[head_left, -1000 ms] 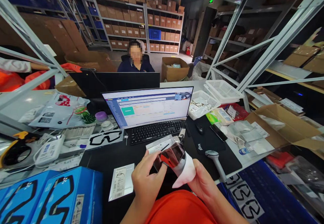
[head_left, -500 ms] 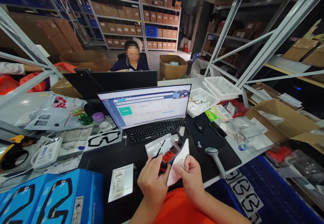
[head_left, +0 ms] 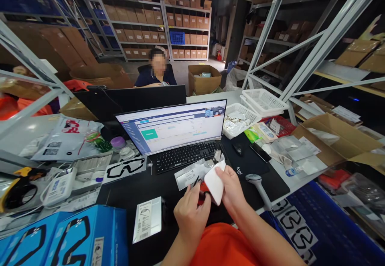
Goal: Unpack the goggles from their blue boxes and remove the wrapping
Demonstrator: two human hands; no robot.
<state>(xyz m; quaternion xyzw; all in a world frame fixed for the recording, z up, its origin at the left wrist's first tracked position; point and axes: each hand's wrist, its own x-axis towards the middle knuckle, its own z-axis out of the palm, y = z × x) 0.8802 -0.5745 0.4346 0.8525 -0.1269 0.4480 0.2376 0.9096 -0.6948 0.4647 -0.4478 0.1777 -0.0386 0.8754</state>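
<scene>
My left hand (head_left: 192,208) is closed around a pair of glasses (head_left: 204,187) with an orange-red lens and a dark temple arm, held low over the desk mat. Most of the frame is hidden by the fingers and by a white cloth (head_left: 214,185). My right hand (head_left: 230,183) pinches the cloth against the lens, thumb on top. Just beyond the hands lies a silvery-white packet (head_left: 187,175). To the left of my left hand, a small white box (head_left: 147,220) with a glasses drawing rests on the mat.
A keyboard (head_left: 183,155) and monitor (head_left: 177,127) stand in front. On the right are a barcode scanner (head_left: 258,189), mouse (head_left: 237,149) and phone (head_left: 260,152). Blue boxes (head_left: 116,230) fill the near left. Across the desk sits a person (head_left: 156,77).
The cloth and right hand have shifted up and now cover more of the lens. My left hand has moved slightly right with the glasses. The view has turned a little.
</scene>
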